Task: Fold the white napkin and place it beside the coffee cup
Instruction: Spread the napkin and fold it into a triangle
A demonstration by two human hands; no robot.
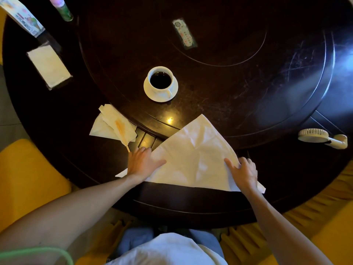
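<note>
White cloth, folded to a triangle: the napkin (193,155) lying on the near part of the dark round table (248,104), apex pointing away toward the raised inner disc, long folded edge running along the near side just short of the table's rim. Creases showing across the top layer.

Resting on the napkin's left corner, the left hand (142,161), palm down, fingers straight and spread, pressing flat and gripping nothing; a sliver of cloth poking out past the wrist. Lying on the right corner, the right hand (241,172), thumb stretched inward over the cloth, fingers bent over the slanted right edge; whether pinching that edge or only pressing it, not clear.

Sitting beyond the apex and a little to the left, well apart from the cloth, the coffee cup (160,80), white, filled with dark liquid, standing on a white saucer (150,92) on the inner disc.

Lying left of the napkin, near the left hand, crumpled tissues (112,124) with a wooden stick (122,133) across them. Sitting at far left, a tissue box (49,66). Resting at the right edge, a small handheld fan (322,137). Lying near the centre, a printed card (184,33).
</note>
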